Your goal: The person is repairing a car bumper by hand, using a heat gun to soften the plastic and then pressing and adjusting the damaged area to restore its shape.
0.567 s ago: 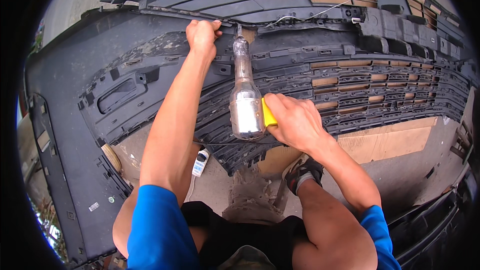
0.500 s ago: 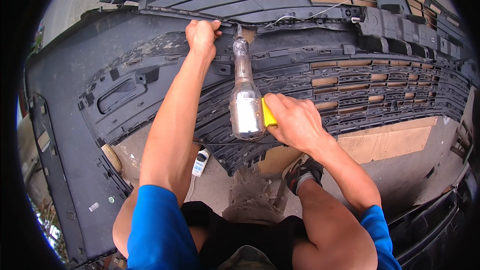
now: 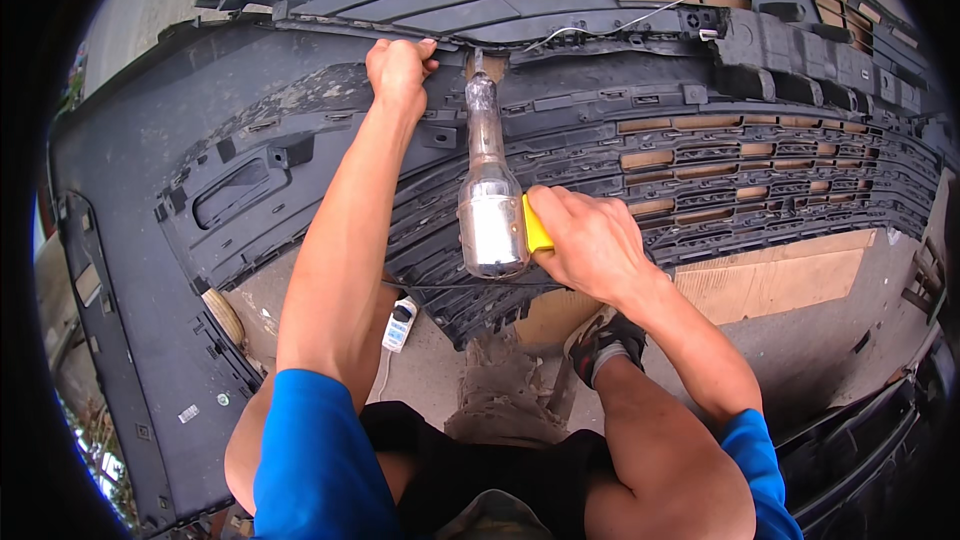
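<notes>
Scene lit by even, bright daylight; shadows soft and faint. Glare seen on metal barrel of heat gun (image 3: 490,210). Centre rendered sharp. Straight edges of bumper (image 3: 150,200) bent by fisheye toward rim; corners blacked out by vignette, slight blur there.

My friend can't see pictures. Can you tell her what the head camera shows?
A person's right hand points a shiny metal heat gun with a yellow handle at the top edge of a big dark gray car bumper. The left hand grips that edge right beside the gun's tip. The person wears blue sleeves, and cardboard lies on the ground beneath the bumper.
</notes>
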Available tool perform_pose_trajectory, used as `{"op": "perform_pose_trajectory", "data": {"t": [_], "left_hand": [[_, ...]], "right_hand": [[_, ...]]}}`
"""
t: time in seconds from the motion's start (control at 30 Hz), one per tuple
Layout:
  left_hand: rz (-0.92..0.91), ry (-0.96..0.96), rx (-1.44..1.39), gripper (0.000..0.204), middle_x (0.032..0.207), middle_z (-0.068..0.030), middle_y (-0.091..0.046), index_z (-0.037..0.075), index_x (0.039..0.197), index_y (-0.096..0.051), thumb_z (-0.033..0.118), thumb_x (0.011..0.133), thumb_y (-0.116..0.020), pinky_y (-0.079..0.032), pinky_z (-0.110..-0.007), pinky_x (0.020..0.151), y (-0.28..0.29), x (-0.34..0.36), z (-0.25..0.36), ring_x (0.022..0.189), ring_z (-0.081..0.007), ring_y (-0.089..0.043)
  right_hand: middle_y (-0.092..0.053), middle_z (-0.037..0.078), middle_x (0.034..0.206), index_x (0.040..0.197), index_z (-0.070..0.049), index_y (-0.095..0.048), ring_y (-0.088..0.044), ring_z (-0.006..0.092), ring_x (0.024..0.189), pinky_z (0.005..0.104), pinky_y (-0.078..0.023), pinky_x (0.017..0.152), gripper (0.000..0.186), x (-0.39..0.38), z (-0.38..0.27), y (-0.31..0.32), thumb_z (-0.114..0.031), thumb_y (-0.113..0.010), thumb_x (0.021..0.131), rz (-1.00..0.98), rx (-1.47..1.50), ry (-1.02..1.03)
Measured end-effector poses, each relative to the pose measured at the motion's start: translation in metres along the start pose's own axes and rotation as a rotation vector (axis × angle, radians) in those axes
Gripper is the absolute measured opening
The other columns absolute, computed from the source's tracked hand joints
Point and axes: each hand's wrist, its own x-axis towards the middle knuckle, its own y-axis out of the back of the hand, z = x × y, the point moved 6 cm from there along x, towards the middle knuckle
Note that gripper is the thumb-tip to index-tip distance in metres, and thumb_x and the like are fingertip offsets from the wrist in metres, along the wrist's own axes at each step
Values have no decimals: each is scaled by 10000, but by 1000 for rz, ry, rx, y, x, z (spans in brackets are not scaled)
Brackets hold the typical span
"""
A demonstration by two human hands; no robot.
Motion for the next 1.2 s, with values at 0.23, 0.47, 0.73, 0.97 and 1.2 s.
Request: {"op": "perform_pose_trajectory", "data": {"t": [0.23,0.47,0.73,0.97,1.2], "left_hand": [[-21,-13,-9,169,872,-171,-603,-38,897,-503,-100,804,-630,-528,-326,622,1,1,0,722,-230,-593],[-1,-24,-27,184,785,-142,-605,-7,835,-485,-96,775,-635,-486,-306,560,-1,-1,1,601,-196,-563],[8,-35,-48,202,738,-126,-606,13,802,-477,-98,758,-639,-470,-297,531,0,-2,2,543,-181,-552],[14,-31,-55,211,741,-126,-607,20,798,-470,-99,762,-640,-474,-294,526,-1,-2,2,546,-179,-552],[-14,-14,-10,189,895,-175,-602,-36,905,-499,-104,793,-635,-529,-331,631,1,-1,1,749,-239,-595]], "right_hand": [[-605,120,805,955,-60,-463,-646,338,698,419,-507,560,388,-1,1,1,-115,-742,692,-11,-11,-16],[-605,122,811,957,-59,-459,-645,342,704,422,-510,566,394,-2,2,1,-109,-742,687,-18,-4,-24],[-604,121,811,951,-58,-460,-646,340,712,424,-511,570,400,-4,3,1,-99,-745,673,-12,-3,-28],[-606,119,814,956,-59,-462,-644,341,715,424,-511,577,404,-5,2,1,-96,-747,672,-20,-3,-37],[-607,116,811,957,-60,-464,-645,340,713,424,-503,562,397,2,1,1,-112,-749,686,-14,20,-3]]}}
